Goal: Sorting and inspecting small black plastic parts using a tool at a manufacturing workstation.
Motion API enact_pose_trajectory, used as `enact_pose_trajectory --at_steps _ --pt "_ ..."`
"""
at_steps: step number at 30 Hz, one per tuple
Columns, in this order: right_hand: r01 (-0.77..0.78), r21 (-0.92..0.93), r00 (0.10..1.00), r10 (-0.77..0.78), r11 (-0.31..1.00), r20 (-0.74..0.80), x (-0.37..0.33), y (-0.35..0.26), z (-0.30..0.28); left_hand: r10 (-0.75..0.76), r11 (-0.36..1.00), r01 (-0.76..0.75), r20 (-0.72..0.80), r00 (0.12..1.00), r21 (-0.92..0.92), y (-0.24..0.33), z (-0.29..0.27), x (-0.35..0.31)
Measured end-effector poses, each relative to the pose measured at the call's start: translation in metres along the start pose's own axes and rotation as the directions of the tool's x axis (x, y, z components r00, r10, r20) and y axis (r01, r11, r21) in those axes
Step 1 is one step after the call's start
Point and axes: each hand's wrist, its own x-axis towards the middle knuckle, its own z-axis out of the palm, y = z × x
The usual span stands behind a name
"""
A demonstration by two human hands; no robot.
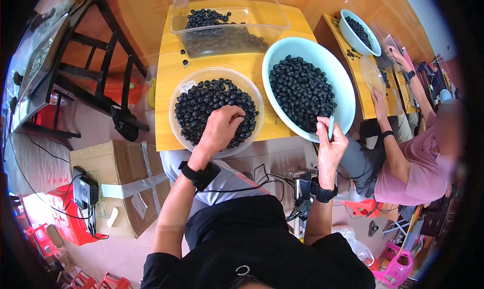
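Head view: round black beads [194, 110] in bowl and basin

Left hand [222, 127]: fingertips drawn close among beads in clear round plastic bowl [252, 91]; can't tell if one's pinched. Right hand [331, 142]: thumb and fingers closed on slim pale-blue piece [331, 127] at edge of pale-blue plastic basin [333, 75]. Both containers sit on yellow wooden table [166, 95].

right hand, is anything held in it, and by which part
The right hand holds a slim pale-blue stick-like thing by its lower part, upper end sticking out; its exact kind is unclear.
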Motion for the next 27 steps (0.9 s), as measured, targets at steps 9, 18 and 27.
enact_pose_trajectory --at_steps 9,18,27 --pt "0.029 0.01 0.967 -0.031 1.0 0.254 -0.031 -0.026 0.037 -0.189 0.033 0.262 0.251 0.949 -0.965 0.014 -0.032 -0.037" --pt "0.125 0.042 0.896 -0.131 0.991 0.423 -0.052 -0.044 0.066 -0.147 -0.15 0.18 0.202 0.968 -0.972 0.012 -0.023 -0.056" --pt "0.147 0.1 0.849 -0.178 0.984 0.498 -0.055 -0.053 0.069 -0.206 -0.216 0.167 0.212 0.955 -0.962 0.006 -0.015 -0.068"
